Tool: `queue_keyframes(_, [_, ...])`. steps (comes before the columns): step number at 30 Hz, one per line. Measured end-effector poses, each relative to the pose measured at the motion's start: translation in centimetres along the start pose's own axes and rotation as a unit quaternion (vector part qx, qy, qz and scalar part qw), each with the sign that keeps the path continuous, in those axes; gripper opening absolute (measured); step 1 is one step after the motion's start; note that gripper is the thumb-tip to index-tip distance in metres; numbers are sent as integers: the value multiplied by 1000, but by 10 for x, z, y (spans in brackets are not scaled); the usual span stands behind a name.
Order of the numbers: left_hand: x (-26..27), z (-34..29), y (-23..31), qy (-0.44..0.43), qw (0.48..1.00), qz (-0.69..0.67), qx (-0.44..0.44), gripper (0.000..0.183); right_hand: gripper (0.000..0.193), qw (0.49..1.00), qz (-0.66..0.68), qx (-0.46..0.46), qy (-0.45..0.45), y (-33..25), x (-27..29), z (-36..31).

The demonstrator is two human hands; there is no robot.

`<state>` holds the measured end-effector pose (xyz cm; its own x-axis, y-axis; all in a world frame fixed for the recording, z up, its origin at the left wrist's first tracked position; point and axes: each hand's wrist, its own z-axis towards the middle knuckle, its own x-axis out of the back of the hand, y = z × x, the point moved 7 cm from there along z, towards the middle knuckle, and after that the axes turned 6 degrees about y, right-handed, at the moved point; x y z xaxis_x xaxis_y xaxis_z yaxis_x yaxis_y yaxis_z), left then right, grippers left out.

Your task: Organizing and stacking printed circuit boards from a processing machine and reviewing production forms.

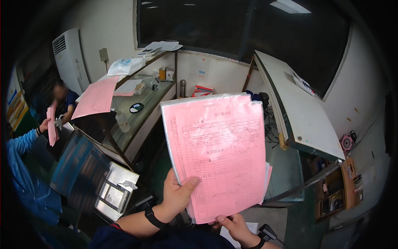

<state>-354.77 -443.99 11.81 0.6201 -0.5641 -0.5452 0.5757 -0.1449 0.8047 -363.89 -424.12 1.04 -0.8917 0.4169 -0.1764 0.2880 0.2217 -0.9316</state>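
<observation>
Upright before me is a stack of pink printed forms [224, 153] in clear plastic sleeves. My left hand [179, 193] grips its left edge, the thumb lying across the front sheet. At the bottom edge my right hand [234, 226] pinches the same stack, its fingers partly hidden behind the paper. Both wrists wear dark bands. A white sheet [251, 227] shows below the stack, near my right hand.
To the left stands a glass-topped bench [143, 106] with a pink sheet [97, 97] at its end. A white slanted board [300, 99] rises on the right. A co-worker in a blue sleeve [25, 143] holds pink papers [52, 126]; another person sits beyond.
</observation>
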Motion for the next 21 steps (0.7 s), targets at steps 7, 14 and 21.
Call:
queue_keyframes(7, [11,-25,13,-47,995,54,-74,50,59,937,290,183,67,-110,-16,17])
queue_keyframes(14, [12,-36,17,-127,985,79,-91,66,35,847,-267,459,13,-265,-4,-57])
queue_keyframes(21, [4,-10,25,-136,984,74,-93,74,46,823,-106,507,233,-380,118,-109])
